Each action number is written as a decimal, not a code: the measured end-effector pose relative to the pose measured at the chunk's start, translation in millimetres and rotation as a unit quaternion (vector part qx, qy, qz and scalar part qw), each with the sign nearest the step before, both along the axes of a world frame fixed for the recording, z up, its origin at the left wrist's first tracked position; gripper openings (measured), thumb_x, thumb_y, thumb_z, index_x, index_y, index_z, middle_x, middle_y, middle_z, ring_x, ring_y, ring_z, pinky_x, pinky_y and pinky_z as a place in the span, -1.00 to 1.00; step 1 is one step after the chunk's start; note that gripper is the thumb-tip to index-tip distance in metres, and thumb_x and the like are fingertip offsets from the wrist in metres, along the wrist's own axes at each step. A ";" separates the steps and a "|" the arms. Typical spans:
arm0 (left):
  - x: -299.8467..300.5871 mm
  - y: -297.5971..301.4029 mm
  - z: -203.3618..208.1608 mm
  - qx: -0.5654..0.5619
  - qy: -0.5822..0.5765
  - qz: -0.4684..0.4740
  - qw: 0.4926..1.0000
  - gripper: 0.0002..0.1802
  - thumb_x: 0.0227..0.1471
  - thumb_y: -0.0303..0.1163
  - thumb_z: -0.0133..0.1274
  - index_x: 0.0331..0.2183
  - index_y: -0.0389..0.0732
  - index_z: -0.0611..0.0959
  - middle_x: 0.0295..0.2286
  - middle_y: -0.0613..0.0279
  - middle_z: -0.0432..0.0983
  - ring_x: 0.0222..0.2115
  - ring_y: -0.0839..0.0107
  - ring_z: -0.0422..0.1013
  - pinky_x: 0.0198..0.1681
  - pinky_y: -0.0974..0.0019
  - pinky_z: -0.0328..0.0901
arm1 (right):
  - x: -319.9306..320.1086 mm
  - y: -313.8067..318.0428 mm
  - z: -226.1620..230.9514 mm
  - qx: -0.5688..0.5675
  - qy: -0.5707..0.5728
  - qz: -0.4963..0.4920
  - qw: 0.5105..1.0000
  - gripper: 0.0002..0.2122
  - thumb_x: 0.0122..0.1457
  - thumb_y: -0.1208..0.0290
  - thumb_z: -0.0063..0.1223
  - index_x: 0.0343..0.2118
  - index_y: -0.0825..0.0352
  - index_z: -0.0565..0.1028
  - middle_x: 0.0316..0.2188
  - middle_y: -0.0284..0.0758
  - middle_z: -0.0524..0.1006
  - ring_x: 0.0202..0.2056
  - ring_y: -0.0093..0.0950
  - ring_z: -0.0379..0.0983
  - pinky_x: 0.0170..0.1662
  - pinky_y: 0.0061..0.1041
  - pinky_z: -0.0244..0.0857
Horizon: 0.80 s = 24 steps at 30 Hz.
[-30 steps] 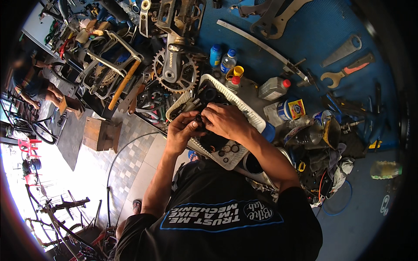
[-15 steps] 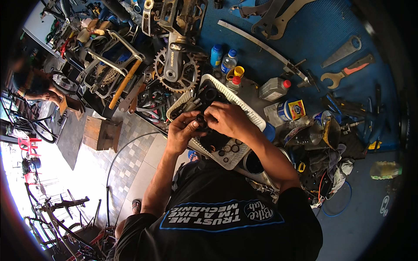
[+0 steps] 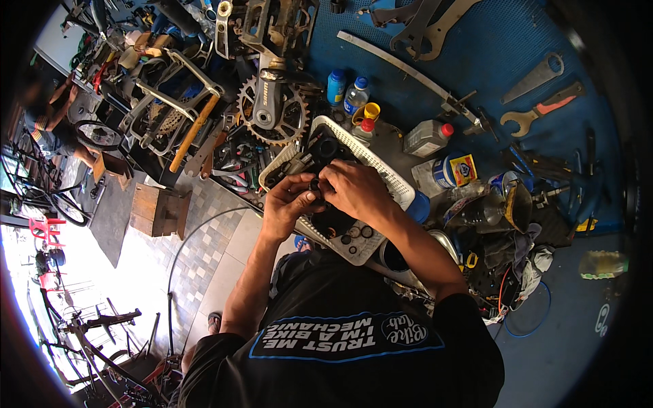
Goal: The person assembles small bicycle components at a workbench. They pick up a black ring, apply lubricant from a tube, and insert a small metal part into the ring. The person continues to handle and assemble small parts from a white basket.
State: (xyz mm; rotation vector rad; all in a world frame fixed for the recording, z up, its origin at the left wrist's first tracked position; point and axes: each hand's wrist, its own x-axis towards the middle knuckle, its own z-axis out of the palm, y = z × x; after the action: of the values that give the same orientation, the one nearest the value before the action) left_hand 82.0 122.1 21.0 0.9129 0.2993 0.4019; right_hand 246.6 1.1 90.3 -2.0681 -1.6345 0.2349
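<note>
Above a white perforated plastic basket (image 3: pixel 371 155), my two hands meet around a small dark round part (image 3: pixel 313 185) whose exact kind I cannot make out. My left hand (image 3: pixel 286 204) pinches it between thumb and fingers. My right hand (image 3: pixel 354 192) has its fingertips closed at the part's right side, partly hiding it. Inside the basket lie black cylindrical bike parts (image 3: pixel 326 146), and several small rings (image 3: pixel 355 232) rest at its near end.
A crankset with a toothed chainring (image 3: pixel 272 109) stands beyond the basket. Bottles, including a grey one with a red cap (image 3: pixel 428 138), stand to the right. An orange-handled hammer (image 3: pixel 196 132) lies left. Wrenches (image 3: pixel 541 110) hang on the blue board. Another person (image 3: pixel 51 115) is at far left.
My hands stay together on the small dark part, with only slight finger movement. At far left, the other person has shifted, with an arm now raised.
</note>
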 end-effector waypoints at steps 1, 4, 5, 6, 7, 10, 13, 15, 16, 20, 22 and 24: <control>-0.1 -0.1 -0.2 -0.001 -0.001 0.000 1.000 -0.59 0.21 -0.55 0.20 0.07 -0.39 0.52 -0.10 0.01 0.60 -0.11 0.30 0.59 -0.13 0.20 0.64 | 0.4 -0.1 -4.4 0.010 0.010 -0.004 1.000 -0.83 0.14 0.35 0.24 -0.26 0.28 0.57 -0.31 -0.28 0.60 -0.28 -0.22 0.62 -0.22 -0.22 0.51; -2.4 0.5 -1.7 -0.007 -0.006 0.003 1.000 -0.58 0.20 -0.57 0.20 0.07 -0.37 0.52 -0.09 0.02 0.60 -0.10 0.30 0.58 -0.11 0.19 0.63 | 3.2 -1.8 -2.5 0.012 0.054 -0.020 0.998 -0.84 0.13 0.36 0.26 -0.26 0.26 0.59 -0.31 -0.31 0.62 -0.28 -0.23 0.62 -0.22 -0.25 0.51; -3.4 0.8 -2.3 -0.009 -0.009 0.005 1.000 -0.58 0.19 -0.57 0.21 0.07 -0.36 0.52 -0.09 0.02 0.60 -0.09 0.30 0.58 -0.11 0.19 0.63 | 4.9 -3.2 -0.6 0.008 0.071 -0.027 0.997 -0.84 0.12 0.36 0.27 -0.26 0.26 0.60 -0.30 -0.32 0.63 -0.28 -0.23 0.62 -0.22 -0.26 0.50; -3.5 0.7 -3.2 -0.009 -0.009 0.009 1.000 -0.57 0.19 -0.59 0.21 0.08 -0.36 0.52 -0.08 0.03 0.59 -0.08 0.30 0.58 -0.09 0.18 0.63 | 6.9 -5.3 -0.1 0.011 0.075 -0.020 0.997 -0.85 0.13 0.36 0.27 -0.26 0.24 0.60 -0.30 -0.34 0.63 -0.28 -0.25 0.62 -0.22 -0.28 0.51; -3.5 0.6 -4.2 -0.010 -0.009 0.013 1.000 -0.56 0.18 -0.60 0.21 0.08 -0.35 0.52 -0.07 0.04 0.59 -0.07 0.29 0.57 -0.08 0.18 0.63 | 7.2 -6.4 -0.6 0.020 0.065 -0.004 0.998 -0.85 0.13 0.36 0.27 -0.27 0.25 0.60 -0.30 -0.34 0.63 -0.27 -0.25 0.62 -0.22 -0.28 0.51; -3.7 1.1 -4.5 -0.009 -0.022 0.009 1.000 -0.54 0.16 -0.62 0.21 0.09 -0.34 0.51 -0.05 0.05 0.58 -0.04 0.29 0.56 -0.05 0.16 0.62 | 6.9 -10.3 -3.9 0.034 0.045 0.029 0.998 -0.86 0.15 0.37 0.25 -0.26 0.25 0.59 -0.30 -0.33 0.62 -0.26 -0.26 0.62 -0.21 -0.29 0.51; -3.7 1.6 -2.5 -0.003 -0.024 0.003 1.000 -0.53 0.15 -0.64 0.22 0.09 -0.34 0.51 -0.05 0.06 0.58 -0.02 0.28 0.55 -0.02 0.15 0.61 | 6.7 -12.0 -5.3 0.024 0.046 0.033 0.998 -0.87 0.18 0.37 0.21 -0.24 0.24 0.58 -0.28 -0.31 0.60 -0.24 -0.25 0.61 -0.19 -0.26 0.51; -3.8 2.0 -2.3 -0.001 -0.023 0.001 1.000 -0.52 0.14 -0.64 0.22 0.09 -0.34 0.51 -0.04 0.06 0.58 -0.01 0.27 0.55 -0.02 0.14 0.61 | 6.2 -12.1 -4.1 0.022 0.045 0.032 0.998 -0.88 0.20 0.37 0.21 -0.24 0.25 0.58 -0.27 -0.32 0.60 -0.23 -0.26 0.61 -0.17 -0.27 0.51; -4.0 2.3 -2.7 -0.002 -0.024 0.000 1.000 -0.52 0.14 -0.64 0.22 0.09 -0.34 0.51 -0.04 0.06 0.57 -0.01 0.27 0.54 -0.02 0.14 0.61 | 5.7 -11.9 -3.2 0.023 0.043 0.034 0.998 -0.87 0.20 0.37 0.21 -0.24 0.25 0.59 -0.27 -0.32 0.60 -0.23 -0.26 0.61 -0.17 -0.27 0.51; -4.6 2.5 -2.0 -0.002 -0.027 -0.001 1.000 -0.52 0.14 -0.65 0.22 0.09 -0.35 0.51 -0.02 0.06 0.56 0.00 0.26 0.54 -0.01 0.12 0.61 | 5.2 -11.4 -1.7 0.025 0.025 0.042 0.999 -0.87 0.21 0.36 0.20 -0.22 0.25 0.63 -0.27 -0.33 0.60 -0.23 -0.28 0.61 -0.15 -0.29 0.52; -5.1 2.7 -2.8 -0.001 -0.030 0.000 1.000 -0.53 0.13 -0.66 0.22 0.08 -0.35 0.52 -0.02 0.06 0.56 0.00 0.25 0.54 -0.01 0.12 0.61 | 6.2 -11.3 -2.0 0.028 0.025 0.046 0.998 -0.86 0.21 0.36 0.21 -0.21 0.25 0.64 -0.26 -0.33 0.62 -0.23 -0.27 0.62 -0.15 -0.29 0.52; -5.8 2.7 -4.3 -0.004 -0.034 0.003 0.999 -0.53 0.13 -0.67 0.22 0.08 -0.35 0.52 -0.01 0.06 0.55 0.01 0.25 0.54 -0.01 0.11 0.61 | 7.4 -10.9 -2.3 0.033 0.040 0.050 0.997 -0.85 0.21 0.36 0.22 -0.21 0.26 0.66 -0.26 -0.32 0.63 -0.23 -0.25 0.62 -0.15 -0.28 0.52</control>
State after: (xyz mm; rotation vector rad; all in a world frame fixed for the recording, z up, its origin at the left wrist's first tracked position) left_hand 76.2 124.8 16.7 0.8897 0.2418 0.4363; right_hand 254.0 -9.8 88.0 -1.9053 -1.6762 0.2898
